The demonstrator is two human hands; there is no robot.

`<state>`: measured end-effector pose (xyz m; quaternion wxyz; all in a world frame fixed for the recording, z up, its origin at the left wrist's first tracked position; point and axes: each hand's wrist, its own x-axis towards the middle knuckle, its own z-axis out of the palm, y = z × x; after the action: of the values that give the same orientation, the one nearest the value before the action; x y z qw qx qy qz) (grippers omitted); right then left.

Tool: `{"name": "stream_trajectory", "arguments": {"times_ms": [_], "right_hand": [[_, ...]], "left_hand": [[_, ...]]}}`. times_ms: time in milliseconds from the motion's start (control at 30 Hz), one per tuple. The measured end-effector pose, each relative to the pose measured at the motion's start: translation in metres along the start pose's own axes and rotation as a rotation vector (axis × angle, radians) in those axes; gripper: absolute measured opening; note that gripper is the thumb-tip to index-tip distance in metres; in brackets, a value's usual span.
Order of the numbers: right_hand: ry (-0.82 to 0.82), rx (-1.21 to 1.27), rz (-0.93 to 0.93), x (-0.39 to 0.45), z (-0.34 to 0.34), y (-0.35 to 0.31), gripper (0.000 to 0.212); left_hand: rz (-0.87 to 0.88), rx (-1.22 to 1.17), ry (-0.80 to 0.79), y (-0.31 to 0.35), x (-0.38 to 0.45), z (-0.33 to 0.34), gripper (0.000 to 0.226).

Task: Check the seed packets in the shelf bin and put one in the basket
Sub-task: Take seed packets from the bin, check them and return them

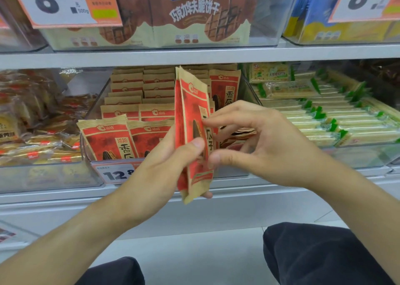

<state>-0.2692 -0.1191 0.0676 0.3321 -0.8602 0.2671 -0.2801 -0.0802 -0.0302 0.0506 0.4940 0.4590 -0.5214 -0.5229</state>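
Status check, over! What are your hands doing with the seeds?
Left hand grips seed packet upright. Right hand pinches its edge. Basket not in view. Nothing blocking.

1. The single head-worn camera is looking forward and slightly down, facing the clear plastic shelf bin (91, 116) of red-and-tan packets.
2. It is sitting close to that bin, slightly above it.

You have two hands up: your left hand (171, 161) and right hand (259, 142), sharing two seed packets (192, 116). The clear shelf bin (249, 85) holds too many red packets to count. Three price tags (65, 3) show.
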Motion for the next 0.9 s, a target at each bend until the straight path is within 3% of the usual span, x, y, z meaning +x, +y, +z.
{"name": "stream_trajectory", "arguments": {"times_ms": [100,300,467,533,600,800,900], "right_hand": [[0.135,0.051,0.034,0.002,0.002,0.002,0.048],[0.365,0.339,0.21,0.005,0.0,0.0,0.056],[0.197,0.483,0.275,0.004,-0.003,-0.004,0.027],[0.18,0.467,0.251,0.003,-0.002,-0.006,0.025],[0.166,0.446,0.194,0.002,-0.001,-0.009,0.029],[0.126,0.553,0.109,0.002,0.011,-0.015,0.02],[0.12,0.537,0.122,0.002,0.013,-0.015,0.018]], "left_hand": [[0.036,-0.019,0.109,0.004,0.001,0.0,0.038],[0.071,0.069,0.188,0.0,0.003,-0.003,0.044],[0.087,0.106,0.271,-0.006,0.006,-0.009,0.031],[0.143,0.148,0.323,-0.004,0.007,-0.009,0.02],[0.19,0.205,0.332,-0.003,0.007,-0.007,0.027],[0.183,0.282,0.094,0.001,0.001,0.002,0.036],[0.176,0.315,0.089,0.0,0.001,0.003,0.028]]}}
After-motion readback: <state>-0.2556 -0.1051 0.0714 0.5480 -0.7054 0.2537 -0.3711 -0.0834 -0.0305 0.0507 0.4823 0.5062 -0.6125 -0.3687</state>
